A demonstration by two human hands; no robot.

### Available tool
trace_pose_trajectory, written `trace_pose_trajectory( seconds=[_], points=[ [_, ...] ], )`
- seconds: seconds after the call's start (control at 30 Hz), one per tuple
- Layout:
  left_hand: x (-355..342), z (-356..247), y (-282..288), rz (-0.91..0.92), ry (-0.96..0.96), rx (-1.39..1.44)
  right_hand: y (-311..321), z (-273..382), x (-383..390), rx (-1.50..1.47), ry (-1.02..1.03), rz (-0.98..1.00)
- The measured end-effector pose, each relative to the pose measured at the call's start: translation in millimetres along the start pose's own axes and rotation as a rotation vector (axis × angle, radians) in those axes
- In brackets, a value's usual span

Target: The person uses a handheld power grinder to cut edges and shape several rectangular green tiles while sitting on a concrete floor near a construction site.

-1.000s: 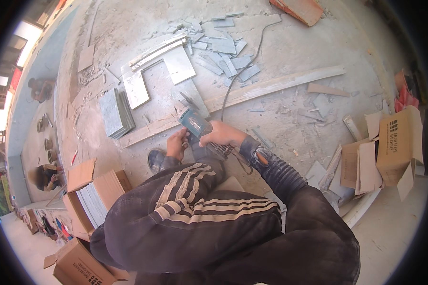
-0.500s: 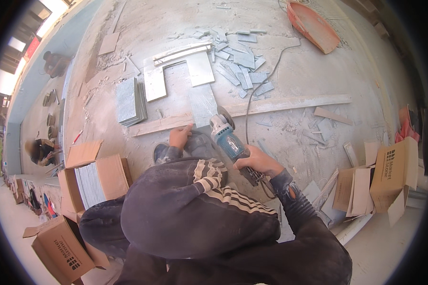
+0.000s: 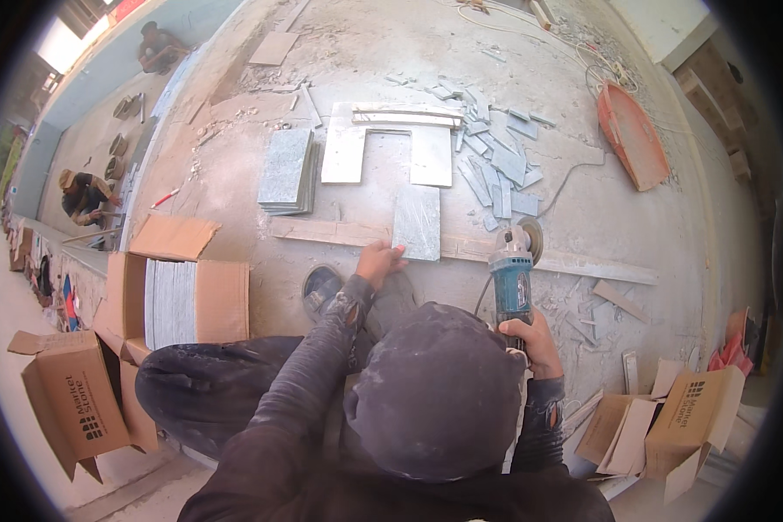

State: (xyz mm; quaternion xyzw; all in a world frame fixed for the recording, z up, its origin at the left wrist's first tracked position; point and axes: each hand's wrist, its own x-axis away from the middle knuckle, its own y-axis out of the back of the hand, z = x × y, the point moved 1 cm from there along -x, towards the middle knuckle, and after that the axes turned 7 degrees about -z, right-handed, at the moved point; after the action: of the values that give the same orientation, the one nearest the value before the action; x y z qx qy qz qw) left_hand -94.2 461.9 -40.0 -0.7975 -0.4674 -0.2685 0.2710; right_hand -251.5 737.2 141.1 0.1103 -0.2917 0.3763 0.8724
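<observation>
My left hand (image 3: 380, 264) pinches the near-left corner of a grey stone tile (image 3: 418, 223). The tile lies across a long wooden board (image 3: 322, 231) on the dusty floor. In my right hand (image 3: 535, 344) is a teal angle grinder (image 3: 511, 291), gripped by its rear body. Its disc (image 3: 532, 238) points away from me, to the right of the tile and apart from it. Whether the disc spins I cannot tell. Beyond the tile, pale cut pieces (image 3: 344, 157) lie in a U shape, with narrow strips (image 3: 406, 115) across their far end.
A tile stack (image 3: 284, 170) stands left of the cut pieces; offcuts (image 3: 506, 163) are scattered to their right. Open cardboard boxes (image 3: 222, 300) flank me, one holding tiles. A red-orange basin (image 3: 631, 135) sits far right. Two people (image 3: 87, 198) crouch at the left.
The grinder has moved right, away from the tile's edge, where its disc was before. My left hand stays at the tile's near corner. The whole view has shifted.
</observation>
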Motion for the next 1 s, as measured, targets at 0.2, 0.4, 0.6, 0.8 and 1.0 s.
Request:
trace_pose_trajectory(
  seconds=[0.2,0.4,0.6,0.8,1.0],
  points=[
    [-16.9,-43.8,54.0,-0.068,-0.140,-0.018,-12.4,28.1,-7.4,0.086,0.033,-0.090],
    [-72.3,-98.6,100.8,-0.194,-0.134,-0.056,-24.6,35.6,-28.5,0.060,-0.038,0.003],
    [-115.1,-99.7,118.8,-0.307,-0.079,0.070,-31.5,35.8,-44.2,-0.024,-0.054,0.055],
    [-129.3,-100.7,94.9,-0.601,0.136,0.426,-34.6,34.3,-53.3,-0.008,-0.071,0.055],
    [-115.8,-65.1,116.9,-0.482,-0.006,0.766,-37.4,23.9,-69.4,0.000,-0.090,0.071]
  ],
)
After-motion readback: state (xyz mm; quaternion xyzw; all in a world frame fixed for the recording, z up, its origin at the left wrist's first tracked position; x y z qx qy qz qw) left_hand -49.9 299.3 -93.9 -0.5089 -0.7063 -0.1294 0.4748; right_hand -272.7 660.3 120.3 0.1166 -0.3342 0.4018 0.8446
